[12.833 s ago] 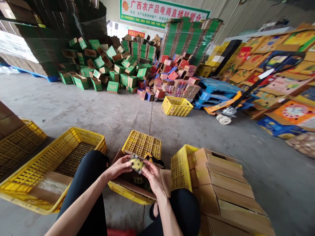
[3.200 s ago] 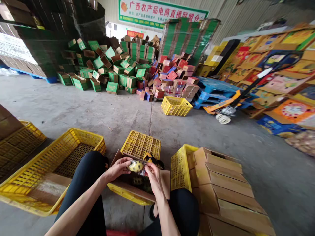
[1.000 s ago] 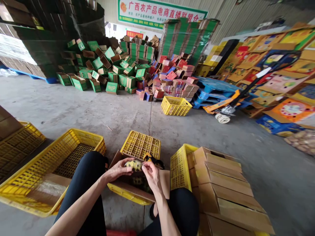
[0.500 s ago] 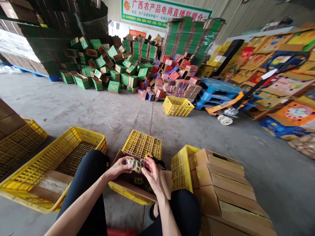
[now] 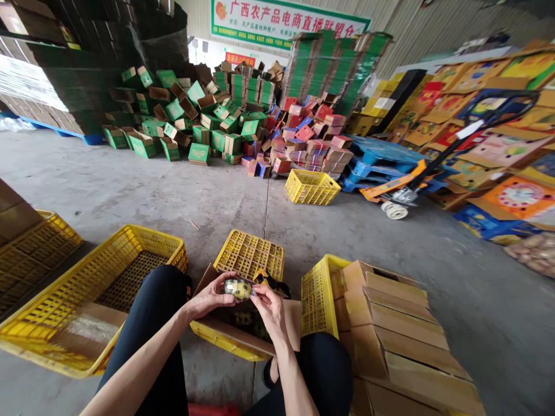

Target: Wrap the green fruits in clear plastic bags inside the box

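Note:
Between my knees I hold a small yellow fruit in a clear wrapper [image 5: 238,288]. My left hand [image 5: 210,297] cups it from the left with curled fingers. My right hand [image 5: 267,306] pinches its right end. Both hands hover over a cardboard-lined yellow crate [image 5: 225,340] with dark contents inside. A tilted yellow crate [image 5: 250,254] stands just beyond them.
A large yellow crate [image 5: 104,277] lies at my left, another [image 5: 34,248] further left. Stacked cardboard boxes [image 5: 399,335] on a yellow crate [image 5: 318,294] are at my right. Piled green and red cartons [image 5: 225,124], a yellow crate [image 5: 311,186] and a pallet jack [image 5: 407,190] lie beyond.
The wrapped fruit has been turned between my fingers and now lies more sideways. Both hands stay in the same spot over the crate.

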Action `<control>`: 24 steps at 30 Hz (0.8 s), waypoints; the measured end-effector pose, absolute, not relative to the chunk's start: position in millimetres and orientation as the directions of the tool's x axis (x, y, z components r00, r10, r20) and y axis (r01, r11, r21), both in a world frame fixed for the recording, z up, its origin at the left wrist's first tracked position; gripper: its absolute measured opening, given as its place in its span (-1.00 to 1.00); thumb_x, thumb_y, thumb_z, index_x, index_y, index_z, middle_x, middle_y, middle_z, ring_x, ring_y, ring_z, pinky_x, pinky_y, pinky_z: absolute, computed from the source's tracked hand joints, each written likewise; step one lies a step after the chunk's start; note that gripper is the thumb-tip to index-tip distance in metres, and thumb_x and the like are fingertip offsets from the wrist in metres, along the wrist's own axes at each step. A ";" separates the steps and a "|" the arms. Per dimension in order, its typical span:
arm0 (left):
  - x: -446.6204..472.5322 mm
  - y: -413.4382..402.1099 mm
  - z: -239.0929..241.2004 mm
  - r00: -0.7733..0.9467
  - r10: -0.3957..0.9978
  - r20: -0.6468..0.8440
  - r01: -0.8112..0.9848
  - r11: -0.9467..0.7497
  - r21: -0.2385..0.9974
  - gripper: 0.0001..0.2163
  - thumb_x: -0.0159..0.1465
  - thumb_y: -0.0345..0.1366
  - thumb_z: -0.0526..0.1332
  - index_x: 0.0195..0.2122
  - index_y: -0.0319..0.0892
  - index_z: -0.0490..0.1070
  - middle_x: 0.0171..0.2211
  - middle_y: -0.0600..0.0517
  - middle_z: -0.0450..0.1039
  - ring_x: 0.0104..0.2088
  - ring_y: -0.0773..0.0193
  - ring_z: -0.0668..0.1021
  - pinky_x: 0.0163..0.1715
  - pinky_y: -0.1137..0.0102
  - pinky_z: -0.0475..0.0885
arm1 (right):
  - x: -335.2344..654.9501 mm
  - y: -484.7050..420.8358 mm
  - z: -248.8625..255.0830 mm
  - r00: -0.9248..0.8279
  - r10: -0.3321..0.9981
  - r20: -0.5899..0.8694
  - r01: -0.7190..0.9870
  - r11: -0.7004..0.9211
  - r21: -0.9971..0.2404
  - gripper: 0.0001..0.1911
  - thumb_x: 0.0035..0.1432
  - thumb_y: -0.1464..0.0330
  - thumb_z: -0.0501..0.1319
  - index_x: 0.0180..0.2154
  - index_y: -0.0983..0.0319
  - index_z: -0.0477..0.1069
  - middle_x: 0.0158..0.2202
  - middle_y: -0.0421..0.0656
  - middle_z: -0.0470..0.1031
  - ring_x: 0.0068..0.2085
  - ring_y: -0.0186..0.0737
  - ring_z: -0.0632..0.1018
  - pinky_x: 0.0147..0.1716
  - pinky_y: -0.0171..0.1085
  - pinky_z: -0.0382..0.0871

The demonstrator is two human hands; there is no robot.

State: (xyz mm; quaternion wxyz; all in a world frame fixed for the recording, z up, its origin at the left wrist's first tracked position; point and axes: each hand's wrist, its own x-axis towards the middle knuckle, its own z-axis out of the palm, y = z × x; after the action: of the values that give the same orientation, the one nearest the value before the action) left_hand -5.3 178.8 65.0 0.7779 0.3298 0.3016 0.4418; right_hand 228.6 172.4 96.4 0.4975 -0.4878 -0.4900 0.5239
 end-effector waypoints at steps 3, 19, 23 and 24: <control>-4.8 179.2 62.0 0.430 0.894 -0.126 -0.472 0.342 0.812 -0.25 0.02 -0.36 0.68 0.25 0.02 0.53 0.14 -0.08 0.62 0.04 0.08 0.67 0.06 0.27 0.51 | 229.7 171.2 96.9 -0.008 0.999 -0.045 -0.035 -0.045 -0.998 -0.63 -0.03 0.02 0.59 -0.35 0.15 0.65 -0.09 -0.03 0.70 -0.10 0.08 0.72 -0.01 0.00 0.66; -10.8 184.3 55.3 0.408 0.898 -0.165 -0.274 0.293 0.916 -0.47 0.24 0.15 0.50 -0.02 -0.21 0.69 -0.12 -0.15 0.70 -0.22 0.17 0.66 -0.27 0.44 0.48 | 232.9 167.4 104.3 -0.115 0.981 -0.154 -0.049 -0.160 -0.986 -0.54 -0.02 0.00 0.59 -0.17 0.12 0.65 -0.24 -0.17 0.68 -0.29 -0.14 0.62 -0.42 -0.30 0.44; -9.7 184.4 54.3 0.431 0.886 -0.170 -0.239 0.293 0.926 -0.41 0.28 0.24 0.41 -0.06 -0.27 0.69 -0.22 -0.15 0.70 -0.36 0.25 0.61 -0.33 0.44 0.45 | 232.1 166.3 104.0 -0.167 0.966 -0.197 -0.131 -0.220 -0.967 -0.55 0.00 -0.01 0.58 -0.18 0.11 0.65 -0.21 -0.16 0.70 -0.20 -0.06 0.67 -0.22 -0.18 0.59; -9.4 184.2 54.2 0.443 0.880 -0.173 -0.232 0.299 0.926 -0.40 0.30 0.26 0.39 -0.06 -0.28 0.69 -0.22 -0.16 0.70 -0.38 0.26 0.61 -0.33 0.44 0.45 | 232.0 166.0 103.8 -0.180 0.962 -0.205 -0.149 -0.233 -0.961 -0.56 0.00 -0.02 0.59 -0.22 0.12 0.65 -0.21 -0.16 0.69 -0.20 -0.04 0.67 -0.20 -0.15 0.60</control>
State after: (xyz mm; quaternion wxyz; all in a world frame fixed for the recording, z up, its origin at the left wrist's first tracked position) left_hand -9.4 184.2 54.2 0.7208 0.4492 0.3606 0.3855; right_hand 232.0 166.0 103.8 0.4395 -0.4656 -0.4364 0.6322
